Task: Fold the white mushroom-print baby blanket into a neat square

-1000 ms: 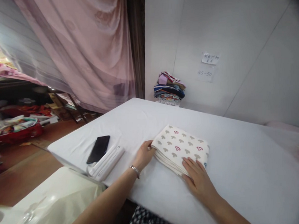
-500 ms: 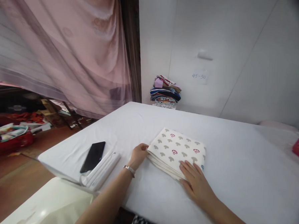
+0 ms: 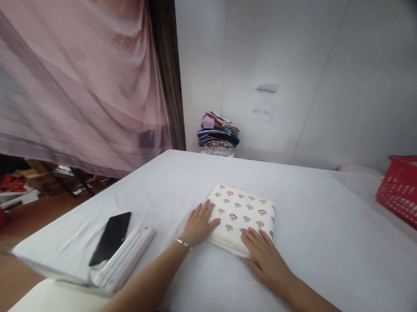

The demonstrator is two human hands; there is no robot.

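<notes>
A folded white cloth (image 3: 240, 209) printed with grey and red mushrooms lies on the white-covered table (image 3: 306, 217). My left hand (image 3: 200, 224) rests flat at the cloth's left edge, fingers stretched out, thumb over its near left corner. A bracelet circles that wrist. My right hand (image 3: 264, 256) lies on the near right part of the cloth, its fingers extended over the top layer and the thumb by the near edge. Several folded layers show along the near side.
Left on the table are a black phone (image 3: 110, 238) and a folded white plastic-looking bundle (image 3: 124, 258). A red basket (image 3: 405, 194) stands at the right. Beyond the far edge is a stack of folded fabrics (image 3: 218, 133); a pink curtain (image 3: 87, 66) hangs at the left.
My left hand has gone from pinching the cloth's near left corner to lying flat along its left edge. My right hand stays on the cloth. The view has turned right, showing more red basket.
</notes>
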